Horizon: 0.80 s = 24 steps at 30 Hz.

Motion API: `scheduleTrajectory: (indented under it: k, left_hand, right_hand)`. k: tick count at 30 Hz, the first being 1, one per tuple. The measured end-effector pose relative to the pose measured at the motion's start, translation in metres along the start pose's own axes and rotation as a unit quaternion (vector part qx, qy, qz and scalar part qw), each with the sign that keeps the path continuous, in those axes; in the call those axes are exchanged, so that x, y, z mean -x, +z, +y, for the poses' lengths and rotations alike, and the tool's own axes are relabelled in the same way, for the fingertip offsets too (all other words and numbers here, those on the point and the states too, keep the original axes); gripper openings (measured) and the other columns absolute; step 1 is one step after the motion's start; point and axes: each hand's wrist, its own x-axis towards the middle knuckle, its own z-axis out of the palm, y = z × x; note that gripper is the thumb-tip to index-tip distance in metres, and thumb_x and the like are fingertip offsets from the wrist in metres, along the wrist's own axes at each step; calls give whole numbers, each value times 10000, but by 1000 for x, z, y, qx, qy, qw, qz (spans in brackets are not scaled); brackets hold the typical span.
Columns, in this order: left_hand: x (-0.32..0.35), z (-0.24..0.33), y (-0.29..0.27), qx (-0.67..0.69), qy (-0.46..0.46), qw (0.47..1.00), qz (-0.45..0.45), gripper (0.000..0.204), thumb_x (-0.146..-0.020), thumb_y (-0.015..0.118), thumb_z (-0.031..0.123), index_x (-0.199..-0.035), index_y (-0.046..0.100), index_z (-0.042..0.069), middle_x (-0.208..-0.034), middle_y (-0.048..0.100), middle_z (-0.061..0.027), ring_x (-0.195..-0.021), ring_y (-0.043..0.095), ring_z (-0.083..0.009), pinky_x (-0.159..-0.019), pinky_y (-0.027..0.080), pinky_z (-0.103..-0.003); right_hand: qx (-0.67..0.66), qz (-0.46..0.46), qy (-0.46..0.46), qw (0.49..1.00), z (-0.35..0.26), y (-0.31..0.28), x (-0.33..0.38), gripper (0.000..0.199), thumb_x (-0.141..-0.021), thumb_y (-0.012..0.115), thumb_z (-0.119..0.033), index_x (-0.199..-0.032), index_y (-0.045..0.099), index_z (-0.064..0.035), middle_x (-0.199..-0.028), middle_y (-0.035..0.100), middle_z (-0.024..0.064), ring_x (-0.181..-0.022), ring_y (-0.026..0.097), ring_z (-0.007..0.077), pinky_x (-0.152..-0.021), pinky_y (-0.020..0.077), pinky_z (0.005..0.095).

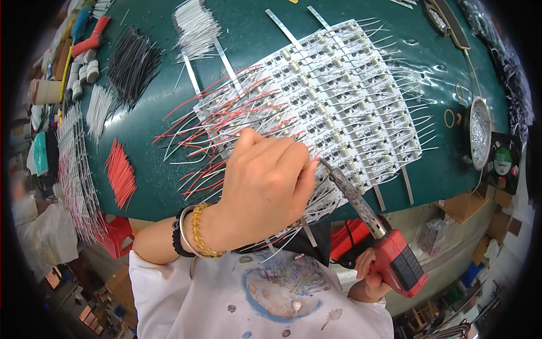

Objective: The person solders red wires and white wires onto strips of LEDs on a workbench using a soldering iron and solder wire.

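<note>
A white panel of small circuit boards [344, 96] lies on the green mat [254, 34], with red and white wires [220, 121] sticking out of its left part. My left hand [265, 186] rests on the panel's near edge, fingers pinched together over the wires; what it pinches is hidden. My right hand [370, 277] grips the red handle of a soldering iron [389, 248]. The iron's dark metal shaft points up-left, its tip [323, 162] touching the panel right beside my left fingertips.
Bundles of cut wire lie at the left: black [132, 65], white [195, 25] and red [119, 172]. Metal strips [226, 62] lie by the panel. A round metal dish [480, 133] and a small fan [502, 164] sit at the right edge.
</note>
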Motion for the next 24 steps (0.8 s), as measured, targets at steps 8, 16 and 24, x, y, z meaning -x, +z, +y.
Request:
scheduleTrajectory:
  k: [8,16,24]
  left_hand:
    - [0,-1,2,6,8,1000,5,211,-750,688,37,-641,511,75,-554,479,-7,-475,439,-175,-583,294,-318]
    - [-1,-1,2,-27,36,998,47,189,-719,709,32,-655,537,77,-607,499,-13,-549,476,-182,-601,306,-319]
    - [8,5,6,8,32,999,16,173,-695,718,26,-669,554,76,-657,505,-22,-625,497,-199,-640,316,-340]
  right_hand:
    - [177,90,419,886,-5,47,-93,786,-822,588,-559,-1245,400,76,-506,460,-13,-392,443,111,-428,381,247]
    - [183,190,449,854,-6,65,-107,794,-822,567,-585,-1242,404,68,-479,443,-13,-392,449,109,-422,388,250]
    - [140,128,451,872,-20,50,-92,792,-816,575,-586,-1250,413,57,-501,462,-9,-398,449,109,-427,381,255]
